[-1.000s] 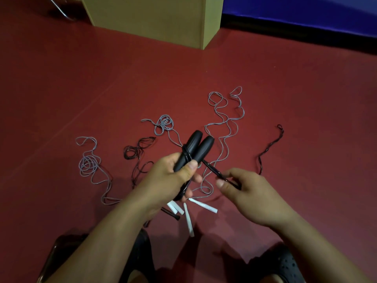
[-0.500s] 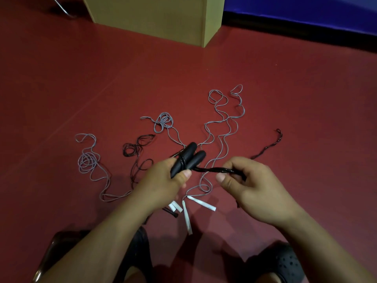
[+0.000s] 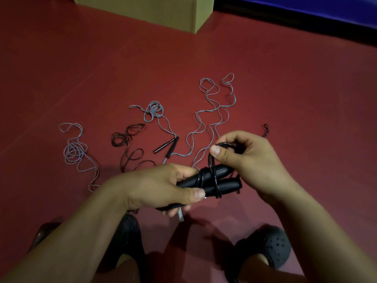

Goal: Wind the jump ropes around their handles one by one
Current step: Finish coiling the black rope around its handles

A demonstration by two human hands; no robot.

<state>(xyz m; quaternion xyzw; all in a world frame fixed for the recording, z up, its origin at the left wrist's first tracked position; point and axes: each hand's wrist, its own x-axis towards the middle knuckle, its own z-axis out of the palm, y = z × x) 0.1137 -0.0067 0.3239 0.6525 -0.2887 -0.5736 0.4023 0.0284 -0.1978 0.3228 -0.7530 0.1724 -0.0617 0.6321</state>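
1. The left hand (image 3: 163, 188) grips the pair of black handles (image 3: 222, 180), held side by side, with the thumb pressed on top near the turns of rope already laid.
2. The right hand (image 3: 251, 158) is just above the handles and pinches the black rope (image 3: 212, 166) between thumb and curled fingers; the rope makes a loop that goes down around both handles.
3. I judge that the winding of this first rope is in progress: a few turns sit around the handles, and more black rope trails away, its far end (image 3: 265, 129) lying on the floor beyond the right hand.
4. The next move probably calls for passing the loop under the handles and pulling it snug beside the earlier turns, while the left hand keeps the handles together so that the turns do not slip.
5. Beyond the handles, on the red floor (image 3: 81, 68), lie other loose ropes: grey ropes (image 3: 212, 111) and a dark rope (image 3: 126, 139) to the left, and a second pair of thin black handles (image 3: 169, 146).
6. Far beyond the handles stand a tan box (image 3: 163, 11) and a blue mat (image 3: 306, 9). Below the handles, black shoes (image 3: 271, 246) show.
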